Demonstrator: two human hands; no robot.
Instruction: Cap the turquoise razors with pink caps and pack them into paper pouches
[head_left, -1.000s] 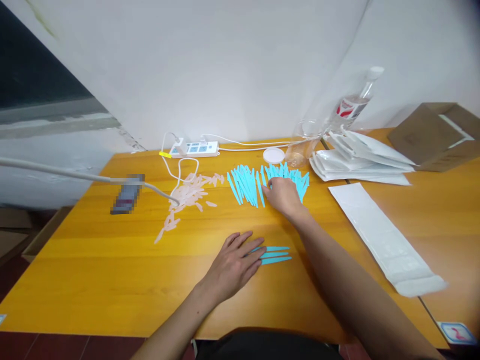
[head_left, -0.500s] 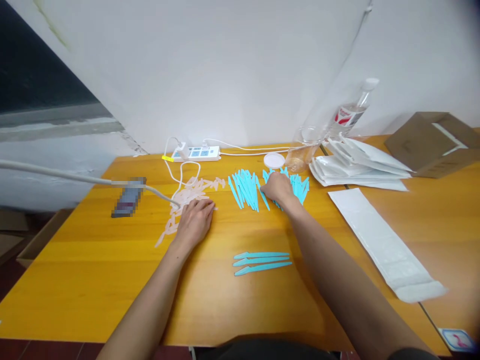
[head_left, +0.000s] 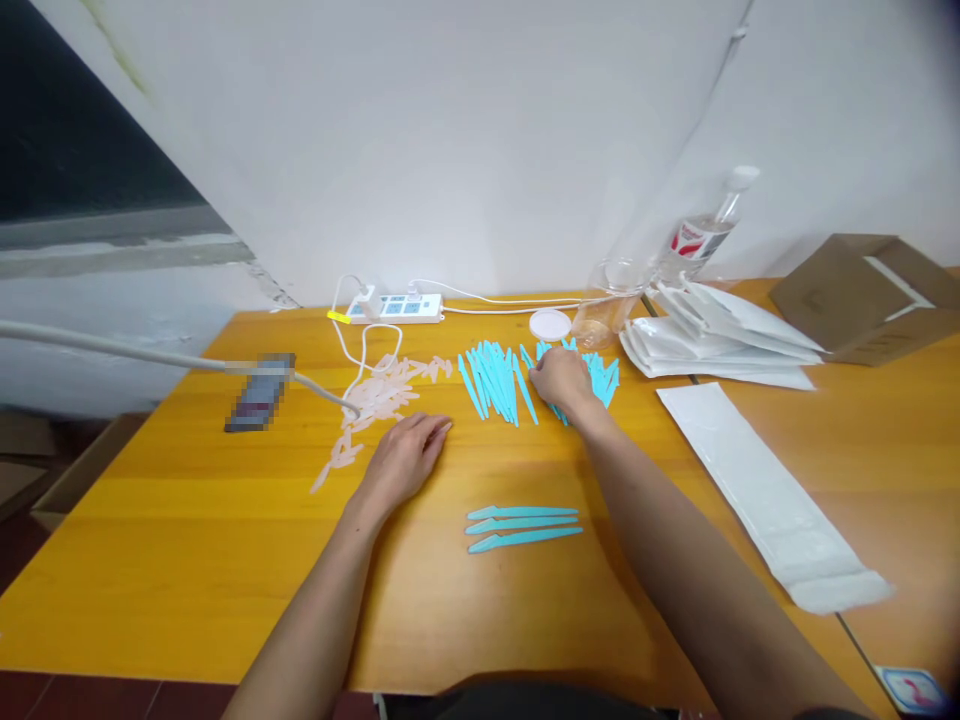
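My left hand point(head_left: 409, 455) is closed with its fingertips pinched together, low over the table at the right side of a scatter of translucent pinkish blade caps point(head_left: 379, 393). Whatever it may hold is too small to name. My right hand point(head_left: 562, 382) is closed down in the right-hand heap of light-blue eyebrow razors point(head_left: 602, 376); its fingertips are hidden. A second heap of blue eyebrow razors point(head_left: 491, 380) lies between my hands, one razor point(head_left: 526, 390) slightly apart. Nearer me, three blue eyebrow razors point(head_left: 523, 526) lie side by side, roughly parallel.
Behind are a power strip point(head_left: 397, 308) with white cables, a round white lid point(head_left: 550, 324), a clear jar point(head_left: 602, 305) and a bottle point(head_left: 697, 235). White padded envelopes point(head_left: 720, 335), one flat envelope point(head_left: 765, 490) and a cardboard box point(head_left: 866, 300) stand right. A blurred phone point(head_left: 260, 393) lies left.
My left hand has drawn away from the caps, moving right and slightly toward me. My right hand has shifted only slightly within the razor heap.
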